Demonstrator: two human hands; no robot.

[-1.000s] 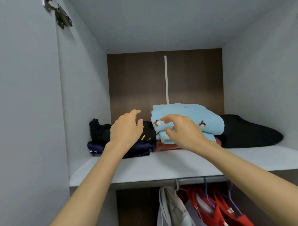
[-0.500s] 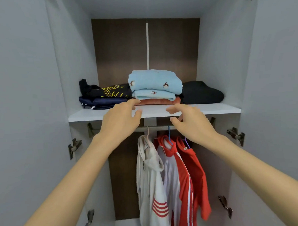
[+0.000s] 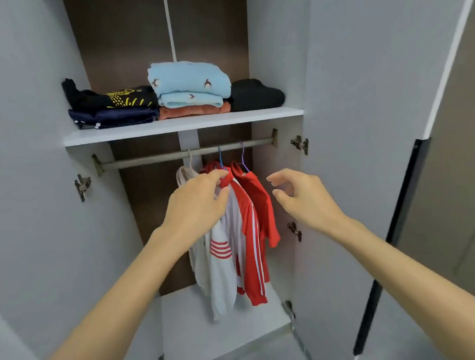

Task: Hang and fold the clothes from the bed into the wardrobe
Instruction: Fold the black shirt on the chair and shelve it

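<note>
The left forearm (image 3: 126, 288) and the right forearm (image 3: 398, 268) are both bare, slim and smooth, each narrowing toward the wrist. The left hand (image 3: 196, 203) and the right hand (image 3: 305, 197) are bare as well, with long, slender fingers. Any clothing higher up lies beyond the near edge.

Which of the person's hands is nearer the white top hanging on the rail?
Left. The left hand is directly in front of the white top; the right hand is off to the right, beyond the red shirt.
</note>
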